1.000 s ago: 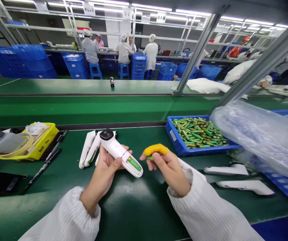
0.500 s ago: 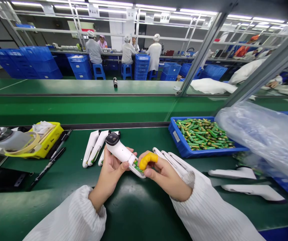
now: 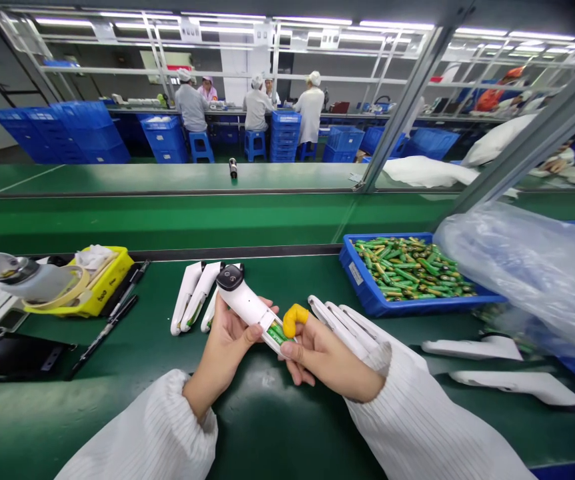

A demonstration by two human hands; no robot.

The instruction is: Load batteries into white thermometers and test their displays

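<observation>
My left hand (image 3: 227, 343) is wrapped around a white handheld device (image 3: 245, 302) with a black round head, held over the green table. Its open battery bay shows a green battery (image 3: 278, 332). My right hand (image 3: 320, 353), with a yellow cot (image 3: 293, 317) on the forefinger, presses fingertips onto that battery at the bay. Both wrists wear white ribbed sleeves.
Several white devices (image 3: 193, 303) lie left of my hands, more white parts (image 3: 340, 320) to the right. A blue tray (image 3: 367, 293) of green batteries stands at right beside a clear plastic bag (image 3: 527, 267). A yellow tray (image 3: 102, 283) and pens (image 3: 112, 320) sit left. Workers sit far behind.
My right hand moved left from open air to the device and now presses a battery into the bay. The left hand kept its hold and the view shifted slightly.
</observation>
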